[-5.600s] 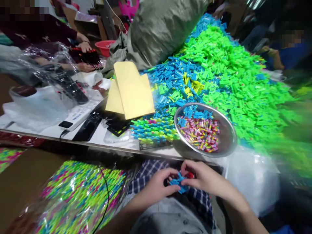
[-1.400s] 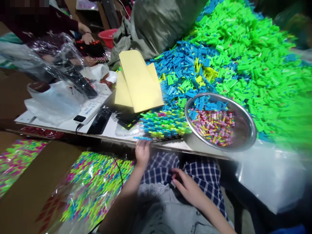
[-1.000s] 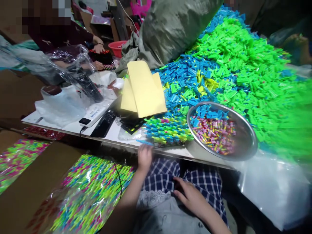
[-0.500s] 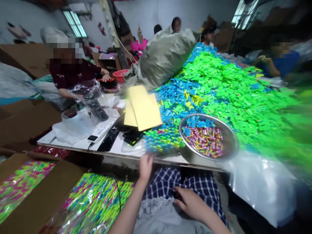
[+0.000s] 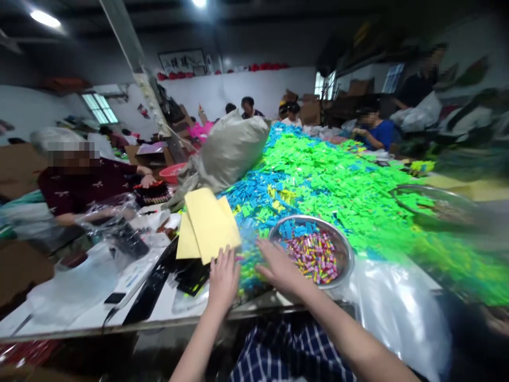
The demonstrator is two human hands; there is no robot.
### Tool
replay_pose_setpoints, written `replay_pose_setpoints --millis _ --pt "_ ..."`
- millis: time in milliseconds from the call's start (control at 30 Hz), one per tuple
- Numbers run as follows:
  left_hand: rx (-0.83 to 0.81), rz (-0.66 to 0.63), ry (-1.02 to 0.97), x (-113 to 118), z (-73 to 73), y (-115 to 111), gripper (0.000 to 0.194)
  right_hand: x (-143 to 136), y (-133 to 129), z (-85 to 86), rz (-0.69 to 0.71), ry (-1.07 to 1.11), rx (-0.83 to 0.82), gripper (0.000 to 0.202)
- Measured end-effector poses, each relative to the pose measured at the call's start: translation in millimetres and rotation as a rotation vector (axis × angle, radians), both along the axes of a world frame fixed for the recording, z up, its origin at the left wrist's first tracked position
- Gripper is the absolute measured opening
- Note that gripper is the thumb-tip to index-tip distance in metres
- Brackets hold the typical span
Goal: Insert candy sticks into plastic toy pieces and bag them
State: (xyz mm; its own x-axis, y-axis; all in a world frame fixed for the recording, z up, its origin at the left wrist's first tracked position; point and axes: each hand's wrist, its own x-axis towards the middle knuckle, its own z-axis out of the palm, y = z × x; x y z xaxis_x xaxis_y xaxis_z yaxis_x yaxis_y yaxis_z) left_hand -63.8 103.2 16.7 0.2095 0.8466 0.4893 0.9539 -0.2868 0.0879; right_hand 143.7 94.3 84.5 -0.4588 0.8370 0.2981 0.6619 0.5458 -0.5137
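My left hand [image 5: 225, 278] reaches over the table edge, its fingers apart at the lower corner of the yellow sheets [image 5: 209, 225]. To its right, my right hand [image 5: 276, 265] is over small colourful pieces [image 5: 248, 265], fingers spread, beside the metal bowl [image 5: 345, 265]. Nothing shows held in either hand. The bowl holds blue pieces [image 5: 296, 229] and many small pink and yellow pieces [image 5: 314, 257]. Black flat items [image 5: 193, 276] lie left of my left hand.
Green pieces [image 5: 326, 175] and blue ones form a large heap behind the bowl, with a grey sack [image 5: 234, 151] beside it. A clear plastic bag [image 5: 393, 307] hangs over the front edge at right. A person [image 5: 91, 180] sits at left; others sit farther back.
Both hands have moved forward from the table edge and the lap to over the table. The view has tilted up and shifted right, showing more of the room and a second bowl.
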Motion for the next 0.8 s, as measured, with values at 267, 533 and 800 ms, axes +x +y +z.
replay_pose_setpoints --millis 267,533,800 --pt "-0.128 -0.023 0.048 -8 -10.0 15 0.044 -35 50 -37.8 0.125 -0.228 -0.027 0.071" --pt "-0.109 -0.006 -0.185 14 10.7 13 0.033 -33 44 -34.9 0.198 -0.238 -0.034 0.066" --pt "0.163 0.608 -0.492 -81 -15.8 -27 0.045 60 -21 -41.6 -0.159 0.216 0.045 0.049"
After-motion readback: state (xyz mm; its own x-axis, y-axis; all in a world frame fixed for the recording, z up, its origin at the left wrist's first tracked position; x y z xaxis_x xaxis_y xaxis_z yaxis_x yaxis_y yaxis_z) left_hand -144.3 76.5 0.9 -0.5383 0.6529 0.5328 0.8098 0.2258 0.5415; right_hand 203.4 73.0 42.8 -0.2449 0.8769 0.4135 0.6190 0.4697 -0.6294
